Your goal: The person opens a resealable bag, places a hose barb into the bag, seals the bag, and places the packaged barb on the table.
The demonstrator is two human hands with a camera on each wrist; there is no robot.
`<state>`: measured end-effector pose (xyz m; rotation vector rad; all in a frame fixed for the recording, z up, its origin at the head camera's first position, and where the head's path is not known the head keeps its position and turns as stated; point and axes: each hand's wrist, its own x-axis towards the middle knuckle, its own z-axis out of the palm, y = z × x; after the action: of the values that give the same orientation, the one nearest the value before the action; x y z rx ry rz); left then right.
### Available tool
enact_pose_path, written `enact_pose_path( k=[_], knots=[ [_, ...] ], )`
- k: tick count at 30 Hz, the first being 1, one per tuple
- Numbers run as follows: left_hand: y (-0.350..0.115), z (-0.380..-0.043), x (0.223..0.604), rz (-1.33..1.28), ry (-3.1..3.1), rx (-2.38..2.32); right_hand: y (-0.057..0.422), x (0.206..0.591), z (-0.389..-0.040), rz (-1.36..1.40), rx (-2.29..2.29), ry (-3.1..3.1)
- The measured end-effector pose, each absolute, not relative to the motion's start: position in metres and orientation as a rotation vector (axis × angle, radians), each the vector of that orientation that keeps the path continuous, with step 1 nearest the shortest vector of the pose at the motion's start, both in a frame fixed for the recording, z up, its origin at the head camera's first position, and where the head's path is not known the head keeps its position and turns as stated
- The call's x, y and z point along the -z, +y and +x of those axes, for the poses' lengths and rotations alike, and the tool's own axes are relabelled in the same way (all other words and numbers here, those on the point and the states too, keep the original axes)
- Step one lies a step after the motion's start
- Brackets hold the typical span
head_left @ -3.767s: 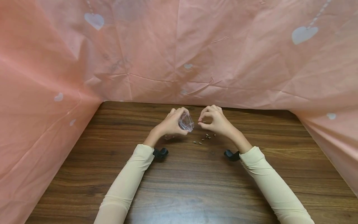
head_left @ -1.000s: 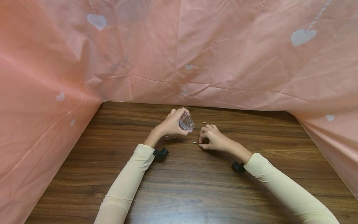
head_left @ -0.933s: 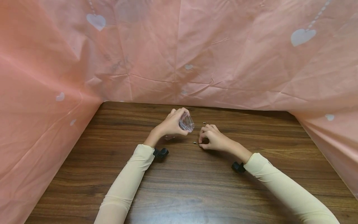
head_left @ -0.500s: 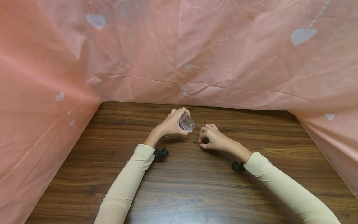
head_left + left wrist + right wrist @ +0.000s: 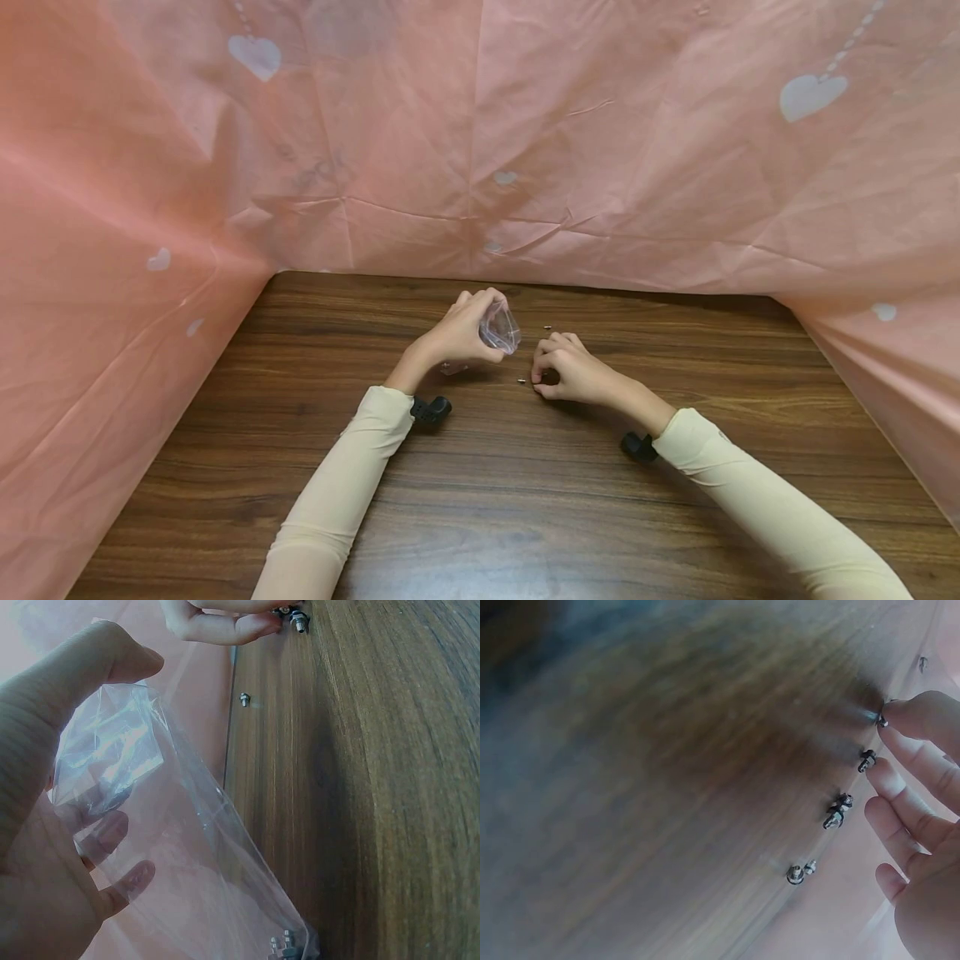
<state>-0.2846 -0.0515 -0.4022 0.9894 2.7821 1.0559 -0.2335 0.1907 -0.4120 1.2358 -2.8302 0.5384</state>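
left hand point(image 5: 454, 332) holds clear bag point(image 5: 498, 327) aslant, opening toward right hand point(image 5: 572, 372).

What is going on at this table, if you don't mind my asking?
A person is handling small metal parts and a bag. The left hand holds a clear plastic bag, its mouth turned toward the other hand, with a few metal parts in its bottom corner. The right hand is down at the wooden table, pinching one small metal part between fingertips. Several loose parts lie on the table near that hand.
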Motion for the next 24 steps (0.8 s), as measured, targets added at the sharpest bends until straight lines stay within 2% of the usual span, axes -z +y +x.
enact_pose_path(
  k=[24],
  knots=[
    [-0.052,-0.2862,0.4032,1.005,2.785,-1.06,0.1991,0.4128,-0.2323,1.195,-0.517,-2.84]
  ],
)
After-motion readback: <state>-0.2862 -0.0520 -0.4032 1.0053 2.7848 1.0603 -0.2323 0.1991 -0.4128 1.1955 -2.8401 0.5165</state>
